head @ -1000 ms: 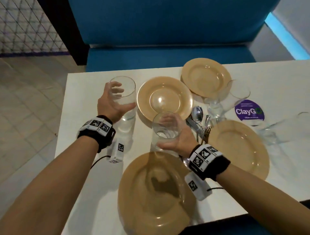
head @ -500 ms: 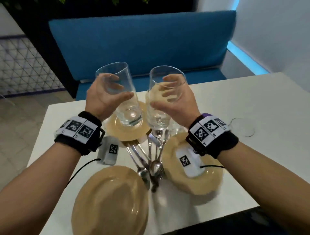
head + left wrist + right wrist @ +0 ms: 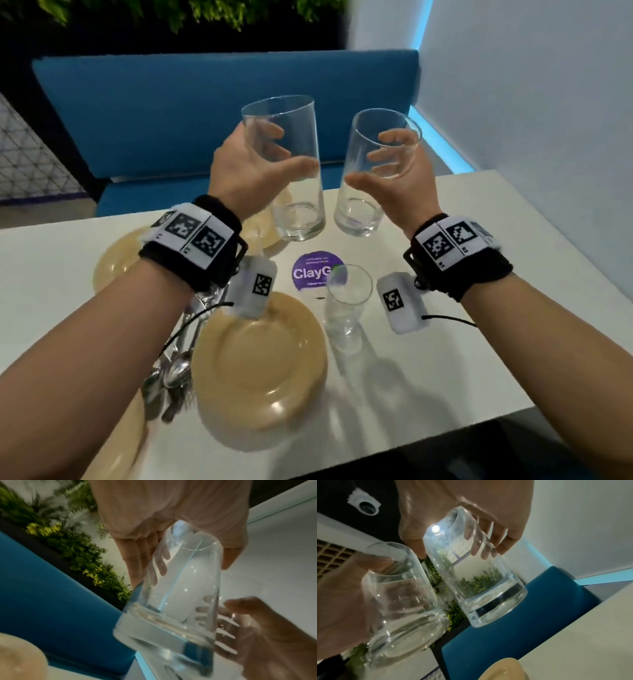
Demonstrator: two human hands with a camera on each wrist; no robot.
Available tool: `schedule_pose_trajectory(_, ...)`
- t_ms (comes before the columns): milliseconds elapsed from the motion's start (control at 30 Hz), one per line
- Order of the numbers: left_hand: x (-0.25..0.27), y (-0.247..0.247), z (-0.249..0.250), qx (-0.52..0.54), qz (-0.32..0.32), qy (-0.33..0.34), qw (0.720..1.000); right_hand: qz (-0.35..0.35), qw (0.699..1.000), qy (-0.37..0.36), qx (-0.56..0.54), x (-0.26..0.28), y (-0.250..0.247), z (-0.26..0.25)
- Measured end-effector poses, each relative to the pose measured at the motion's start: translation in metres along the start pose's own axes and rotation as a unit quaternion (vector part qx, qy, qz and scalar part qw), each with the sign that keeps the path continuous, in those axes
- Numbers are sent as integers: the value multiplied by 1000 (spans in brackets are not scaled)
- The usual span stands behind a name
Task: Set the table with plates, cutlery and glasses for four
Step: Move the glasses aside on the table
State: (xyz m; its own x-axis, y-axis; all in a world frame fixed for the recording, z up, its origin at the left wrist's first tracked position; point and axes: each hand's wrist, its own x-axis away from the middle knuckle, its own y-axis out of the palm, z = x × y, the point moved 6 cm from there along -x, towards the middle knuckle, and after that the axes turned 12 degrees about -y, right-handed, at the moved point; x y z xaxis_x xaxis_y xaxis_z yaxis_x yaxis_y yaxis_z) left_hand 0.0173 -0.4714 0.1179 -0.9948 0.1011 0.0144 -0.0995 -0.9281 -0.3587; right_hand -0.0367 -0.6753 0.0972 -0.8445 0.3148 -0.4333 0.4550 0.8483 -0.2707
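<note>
**Head view: a glass in each hand, both up off the surface**

Head view had the left hand (image 3: 246, 171) wrapped around a tall clear glass (image 3: 287, 171), fingers (image 3: 270, 132) curled round the far side and thumb across the front. The right hand (image 3: 400, 181) did the same with a second glass (image 3: 373, 174). Both glasses were held in the air above the white surface (image 3: 479, 325), side by side and close, leaning a bit away from each other at the rims. Couldn't tell whether they touched.

Down below, a third, smaller glass (image 3: 346, 305) stood on the surface just beside a purple round sticker (image 3: 313, 272). A tan plate (image 3: 260, 359) sat near the front edge, with a bunch of spoons and forks (image 3: 174, 370) piled right at its left side. Another tan plate (image 3: 116, 260) was partly hidden behind the left wrist, and one more plate (image 3: 270, 219) peeked out behind the left glass.

Left wrist view was blurry but showed the fingers (image 3: 137, 561) round the glass (image 3: 175, 601). A blue bench (image 3: 171, 120) ran along the far side.
</note>
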Motion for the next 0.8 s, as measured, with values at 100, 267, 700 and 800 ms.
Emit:
schedule_pose_trajectory(100,-1,52,19,2,-14,-18,1000,7,1000,23,11,-12,-44,31)
schedule_pose_trajectory(267,-13,156,43,0,-23,-36,999,1,999,40,36,-39,-121,98)
schedule_pose_trajectory(700,-67,387,-2,-8,-36,-179,983,-62,987,145,28,-81,-245,284)
schedule_pose_trajectory(800,-78,415,-17,-16,-35,-195,980,-67,982,174,32,-83,-255,310)
